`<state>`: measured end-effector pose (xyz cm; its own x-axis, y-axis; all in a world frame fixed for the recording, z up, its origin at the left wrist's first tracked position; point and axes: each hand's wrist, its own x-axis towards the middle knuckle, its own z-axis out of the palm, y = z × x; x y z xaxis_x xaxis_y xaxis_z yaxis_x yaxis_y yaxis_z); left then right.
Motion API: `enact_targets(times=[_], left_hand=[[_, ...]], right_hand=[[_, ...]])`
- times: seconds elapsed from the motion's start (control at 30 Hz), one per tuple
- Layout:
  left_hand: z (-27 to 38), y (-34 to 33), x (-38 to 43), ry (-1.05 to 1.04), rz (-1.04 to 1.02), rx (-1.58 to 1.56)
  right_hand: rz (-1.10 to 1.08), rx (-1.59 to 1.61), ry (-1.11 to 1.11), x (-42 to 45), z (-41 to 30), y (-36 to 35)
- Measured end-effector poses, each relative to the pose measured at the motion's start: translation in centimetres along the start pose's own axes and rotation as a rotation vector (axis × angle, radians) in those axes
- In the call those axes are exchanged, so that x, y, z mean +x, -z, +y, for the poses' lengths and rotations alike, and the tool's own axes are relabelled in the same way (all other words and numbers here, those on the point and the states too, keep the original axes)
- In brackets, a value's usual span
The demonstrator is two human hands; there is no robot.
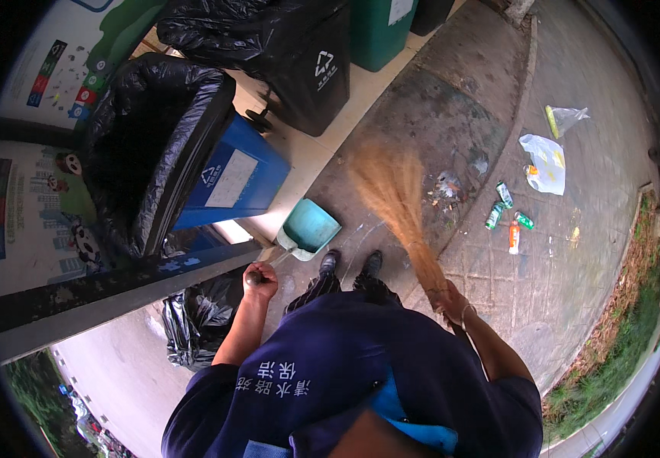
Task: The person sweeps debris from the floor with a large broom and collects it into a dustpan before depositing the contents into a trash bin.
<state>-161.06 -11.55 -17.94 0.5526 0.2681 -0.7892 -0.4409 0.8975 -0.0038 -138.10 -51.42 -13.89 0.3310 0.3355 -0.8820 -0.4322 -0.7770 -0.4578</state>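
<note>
My left hand (261, 280) is closed around the upper end of the handle of a teal dustpan (309, 228), which rests on the ground left of my shoes. In my right hand (453, 303) is a straw broom (401, 206), gripped where its bristles are bound. The broom's head fans out over the dark pavement ahead of my feet, its tip blurred. Just right of the bristles lies a small heap of litter (448, 186). Farther right on the paving are green drink cans (495, 215), an orange bottle (514, 237) and a white plastic bag (544, 164).
A blue bin (232, 172) with a black liner stands at the left, behind a metal rail (106, 303). Beyond it are a black bin (307, 74) and a green bin (381, 34). A filled black bag (204, 326) lies by my left arm. Grass (610, 366) borders the paving.
</note>
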Motion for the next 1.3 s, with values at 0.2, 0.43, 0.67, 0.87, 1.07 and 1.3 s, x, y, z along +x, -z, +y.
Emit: enact_targets(times=[0.2,0.43,0.67,0.87,1.07,1.3], left_hand=[[2.3,-1.6,0.5,0.035,-0.009,0.001],[5.3,-1.6,0.7,0.107,0.015,0.008],[9.0,0.3,1.2,0.151,0.102,-0.088],[9.8,-2.3,1.2,0.235,0.027,-0.060],[11.1,-2.4,4.6,0.240,0.002,0.135],[7.5,-8.5,8.3,0.527,0.057,0.400]], right_hand=[[0.072,-0.729,0.099,3.7,-7.5,-4.2],[0.156,-0.790,0.336,13.5,-18.1,-8.0],[0.050,-0.961,-0.010,15.5,-24.2,-10.1],[-0.024,-0.837,-0.200,9.8,-18.0,-3.5],[0.308,-0.155,-0.327,-1.0,-11.6,-3.2],[0.202,0.225,-0.244,-2.9,-8.7,-7.3]])
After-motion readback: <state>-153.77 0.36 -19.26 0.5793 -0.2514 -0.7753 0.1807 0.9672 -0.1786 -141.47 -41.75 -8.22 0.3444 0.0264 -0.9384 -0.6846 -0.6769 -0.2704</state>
